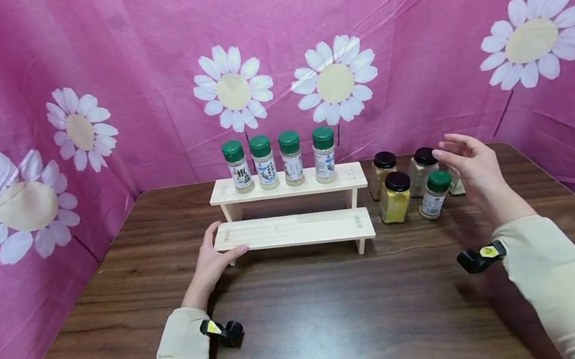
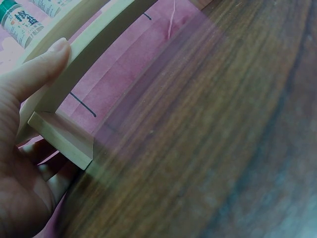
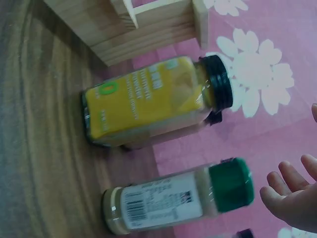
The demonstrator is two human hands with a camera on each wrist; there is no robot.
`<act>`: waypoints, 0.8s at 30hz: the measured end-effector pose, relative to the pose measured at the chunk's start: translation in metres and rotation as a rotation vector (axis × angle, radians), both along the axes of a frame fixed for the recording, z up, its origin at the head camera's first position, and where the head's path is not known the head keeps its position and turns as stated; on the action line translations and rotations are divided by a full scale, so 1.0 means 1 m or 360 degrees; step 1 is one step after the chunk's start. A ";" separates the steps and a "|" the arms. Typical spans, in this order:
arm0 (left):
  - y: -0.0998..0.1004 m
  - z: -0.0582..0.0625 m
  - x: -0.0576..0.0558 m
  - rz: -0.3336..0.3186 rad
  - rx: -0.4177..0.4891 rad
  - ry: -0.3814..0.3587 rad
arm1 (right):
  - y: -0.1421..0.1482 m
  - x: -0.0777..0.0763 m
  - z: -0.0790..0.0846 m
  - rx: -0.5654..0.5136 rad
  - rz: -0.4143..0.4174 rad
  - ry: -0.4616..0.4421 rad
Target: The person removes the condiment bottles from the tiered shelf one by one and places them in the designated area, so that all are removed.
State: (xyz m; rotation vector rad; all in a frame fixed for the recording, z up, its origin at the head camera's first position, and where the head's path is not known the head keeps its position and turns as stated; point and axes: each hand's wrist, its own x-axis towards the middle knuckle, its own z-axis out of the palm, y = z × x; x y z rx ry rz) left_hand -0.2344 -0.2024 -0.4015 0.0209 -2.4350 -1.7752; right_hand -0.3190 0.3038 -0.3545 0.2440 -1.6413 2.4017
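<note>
My left hand (image 1: pixel 212 263) grips the left end of the lower tier of a pale wooden two-tier rack (image 1: pixel 294 229). In the left wrist view its thumb lies on the board's edge, and the other fingers are round the end by the leg. My right hand (image 1: pixel 477 174) is raised at the right, fingers loosely bent and holding nothing. Just left of it stands a green-capped seasoning bottle (image 1: pixel 432 203), apart from the fingers in the right wrist view. Beside that bottle is a jar of yellow powder (image 1: pixel 394 200) with a black lid.
Several green-capped bottles (image 1: pixel 292 161) stand upright on the upper tier. Behind the yellow jar are two more black-lidded jars, one left (image 1: pixel 379 179) and one right (image 1: pixel 419 176). Another container (image 1: pixel 456 185) is partly hidden by my right hand. A pink flowered cloth (image 1: pixel 264 11) hangs behind the table.
</note>
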 end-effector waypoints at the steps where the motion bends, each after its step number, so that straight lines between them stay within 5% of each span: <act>1: 0.000 0.000 0.000 0.0004 -0.0003 -0.0001 | 0.006 -0.010 -0.005 0.0015 0.0007 0.0022; 5: 0.000 0.001 -0.001 0.0011 -0.0006 0.0002 | 0.000 -0.013 0.006 0.0181 -0.0037 0.0034; 13: 0.001 0.001 0.001 0.0001 -0.0004 -0.0005 | -0.071 0.041 0.073 0.0277 -0.0112 0.0063; 24: 0.000 0.000 0.001 -0.0011 -0.0001 -0.0017 | -0.104 0.042 0.089 0.0455 -0.0077 0.0052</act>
